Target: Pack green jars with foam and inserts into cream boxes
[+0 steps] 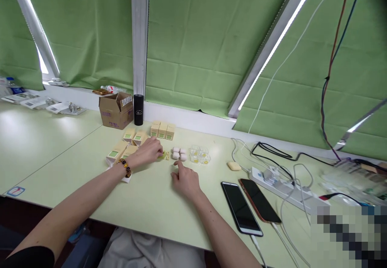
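My left hand [152,150], with a beaded bracelet [126,168] at the wrist, reaches over the table with its fingers curled down. Its fingertips are at a small green item [163,154]; whatever they pinch is hidden. Small yellowish pieces [167,155] lie just right of it. My right hand [187,181] hovers low or rests near the table, index finger and thumb apart, holding nothing visible. Beyond that index finger sits a cluster of small whitish rounded pieces [179,153]. Clear little cups [199,155] with yellow bits in them stand to their right.
Several small cream boxes with green labels [162,130] stand behind and left of my left hand. Farther back are a cardboard box [116,110] and a black tumbler [138,109]. Two phones [242,208], a power strip [281,187] and tangled cables occupy the right side.
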`<state>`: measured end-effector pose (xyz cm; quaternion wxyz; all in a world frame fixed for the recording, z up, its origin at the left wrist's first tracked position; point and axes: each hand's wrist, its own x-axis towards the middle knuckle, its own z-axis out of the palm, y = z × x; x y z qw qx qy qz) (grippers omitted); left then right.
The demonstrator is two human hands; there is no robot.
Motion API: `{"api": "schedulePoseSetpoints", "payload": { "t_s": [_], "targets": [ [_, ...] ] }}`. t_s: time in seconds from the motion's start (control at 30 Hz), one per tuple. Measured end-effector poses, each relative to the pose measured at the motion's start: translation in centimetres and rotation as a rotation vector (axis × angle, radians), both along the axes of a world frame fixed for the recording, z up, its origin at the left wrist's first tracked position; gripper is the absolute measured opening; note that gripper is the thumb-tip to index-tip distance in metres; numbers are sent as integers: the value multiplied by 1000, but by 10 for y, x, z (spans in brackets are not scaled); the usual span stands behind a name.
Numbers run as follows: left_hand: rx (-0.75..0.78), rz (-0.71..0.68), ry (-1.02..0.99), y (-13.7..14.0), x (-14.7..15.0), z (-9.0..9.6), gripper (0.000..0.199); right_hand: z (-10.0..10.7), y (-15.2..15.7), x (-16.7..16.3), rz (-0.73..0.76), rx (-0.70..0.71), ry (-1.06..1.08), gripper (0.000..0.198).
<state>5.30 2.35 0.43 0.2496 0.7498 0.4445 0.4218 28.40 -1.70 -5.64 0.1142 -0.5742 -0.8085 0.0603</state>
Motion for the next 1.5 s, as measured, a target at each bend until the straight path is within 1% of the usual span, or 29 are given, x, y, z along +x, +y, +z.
{"api": "schedulePoseSetpoints", "payload": {
  "t_s": [0.07, 0.1, 0.17, 0.2, 0.27, 0.33, 0.4, 0.47, 0.57, 0.67, 0.8, 0.87, 1.0, 1.1, 1.2, 1.23, 1.37, 1.4, 1.5],
  "targets": [
    [5, 22, -47, -1, 0, 8, 19, 1, 0, 0, -5, -5, 2, 38],
    [-9, 24, -107, -2, -1, 12, 18, 1, -1, -1, -8, -7, 7, 38],
    [-96, 3, -347, -4, -1, 14, 22, 0, 0, -1, -7, 1, 25, 34],
    [-163, -36, -493, -6, 0, 13, 23, -1, 0, -2, -1, 12, 38, 31],
    [-301, -149, -776, -10, 2, 9, 24, -4, 2, -3, 21, 45, 65, 27],
    [-402, -253, -984, -14, 7, 1, 21, -7, 4, -6, 46, 84, 76, 27],
    [-469, -306, -1098, -18, 12, -7, 17, -10, 6, -8, 65, 117, 56, 30],
    [-507, -335, -1152, -21, 17, -14, 14, -11, 10, -12, 87, 151, 5, 32],
    [-527, -355, -1193, -23, 22, -20, 16, -10, 20, -19, 145, 232, -98, 30],
    [-540, -354, -1224, -25, 23, -21, 21, -7, 35, -28, 206, 317, -155, 30],
    [-539, -347, -1223, -30, 23, -19, 34, -7, 53, -40, 199, 339, -139, 28],
    [-539, -353, -1221, -31, 23, -19, 37, -8, 57, -43, 185, 346, -120, 27],
    [-524, -383, -1238, -29, 24, -25, 33, -10, 53, -38, 179, 363, -62, 27],
    [-519, -390, -1236, -29, 23, -29, 29, -12, 42, -28, 197, 366, 3, 28],
    [-539, -366, -1212, -33, 24, -28, 32, -16, 29, -17, 221, 346, 78, 30],
    [-547, -353, -1201, -35, 24, -28, 33, -17, 26, -14, 220, 324, 143, 30],
    [-509, -277, -1110, -37, 26, -27, 38, -16, 22, -7, 174, 132, 726, 22],
    [-491, -246, -1071, -36, 26, -28, 39, -14, 23, -6, 156, 93, 842, 22],
    [-456, -162, -992, -32, 27, -32, 44, -8, 25, -5, 102, 23, 1115, 23]
  ]
}}
